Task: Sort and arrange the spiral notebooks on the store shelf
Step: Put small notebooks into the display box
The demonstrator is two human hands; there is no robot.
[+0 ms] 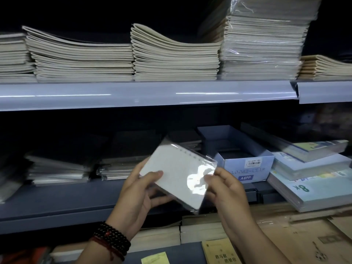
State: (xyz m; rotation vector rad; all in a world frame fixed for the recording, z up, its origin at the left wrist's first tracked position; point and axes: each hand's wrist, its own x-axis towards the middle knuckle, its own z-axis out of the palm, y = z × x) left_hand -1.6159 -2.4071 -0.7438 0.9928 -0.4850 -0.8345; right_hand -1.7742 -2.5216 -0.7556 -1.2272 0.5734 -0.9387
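Note:
A small white spiral notebook (177, 171) in a clear plastic sleeve is held tilted in front of the middle shelf. My left hand (137, 197) grips its lower left edge, thumb on the cover and fingers underneath. My right hand (226, 189) pinches its right edge. The spiral binding runs along the notebook's upper right side. Behind it on the middle shelf (62, 202) lie low stacks of wrapped dark spiral notebooks (57, 168) and another stack (120, 166).
An open blue box marked A6PP (245, 168) stands right of the notebook. Wrapped pads (312, 180) pile up at the far right. The upper shelf (144, 94) carries tall stacks of pale exercise books (175, 60). Cardboard (304, 237) and small booklets (219, 252) lie below.

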